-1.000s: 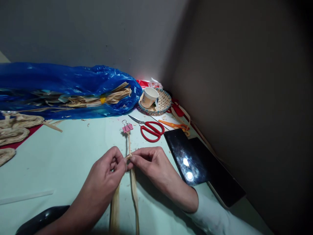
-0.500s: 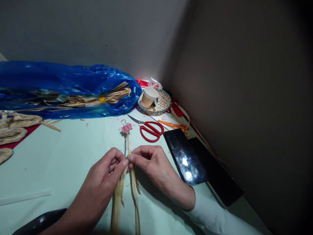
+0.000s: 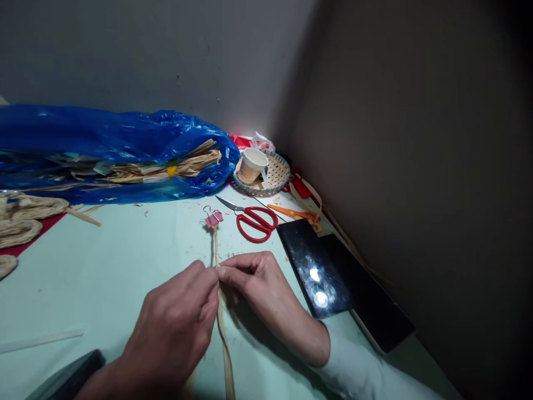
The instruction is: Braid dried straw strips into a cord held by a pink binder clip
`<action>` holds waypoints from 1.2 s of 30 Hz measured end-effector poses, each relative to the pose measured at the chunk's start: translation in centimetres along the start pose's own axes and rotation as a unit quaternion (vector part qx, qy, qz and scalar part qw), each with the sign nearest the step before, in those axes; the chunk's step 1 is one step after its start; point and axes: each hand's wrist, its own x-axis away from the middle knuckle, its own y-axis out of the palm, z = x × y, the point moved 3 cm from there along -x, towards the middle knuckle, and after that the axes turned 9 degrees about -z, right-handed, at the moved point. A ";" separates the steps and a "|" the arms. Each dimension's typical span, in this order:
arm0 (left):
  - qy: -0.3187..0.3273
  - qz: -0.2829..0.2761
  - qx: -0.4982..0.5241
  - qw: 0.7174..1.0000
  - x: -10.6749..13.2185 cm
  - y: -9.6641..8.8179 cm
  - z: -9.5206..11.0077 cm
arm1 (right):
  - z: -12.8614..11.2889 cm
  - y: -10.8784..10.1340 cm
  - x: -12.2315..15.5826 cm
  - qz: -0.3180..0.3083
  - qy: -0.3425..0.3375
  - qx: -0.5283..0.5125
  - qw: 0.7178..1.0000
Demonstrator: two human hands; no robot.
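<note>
A thin braid of dried straw (image 3: 216,244) runs down the pale green table (image 3: 108,278) from a pink binder clip (image 3: 212,218) to my fingers. My left hand (image 3: 179,322) is closed, its fingertips pinching the straw strips at the braid's near end. My right hand (image 3: 254,278) pinches the same spot from the right, thumb and forefinger pressed together. One loose straw strip (image 3: 226,355) trails from the pinch toward me; the others are hidden under my left hand.
Red-handled scissors (image 3: 252,219) lie just beyond the clip, orange scissors (image 3: 297,214) further right. A dark tablet (image 3: 316,266) lies at right. A small woven basket (image 3: 275,172) holds a paper cup (image 3: 252,164). A blue plastic bag (image 3: 104,150) of straw and braided coils (image 3: 25,219) lie left.
My left hand has rolled over to the right, its back now up, covering the left strips that were in view. The right hand keeps its pinch in place.
</note>
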 end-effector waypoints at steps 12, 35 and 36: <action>-0.082 -0.008 0.140 0.987 0.3 -0.5 -0.8 | 0.0 0.1 -0.2 -0.010 0.030 -0.131 0.991; -0.355 -0.143 0.564 0.732 -1.3 1.9 -2.8 | 0.2 -0.4 0.5 -0.005 -0.045 0.126 0.991; -0.355 -0.142 0.550 0.743 -1.4 1.8 -2.7 | 0.1 -0.4 0.6 -0.012 -0.037 0.147 0.988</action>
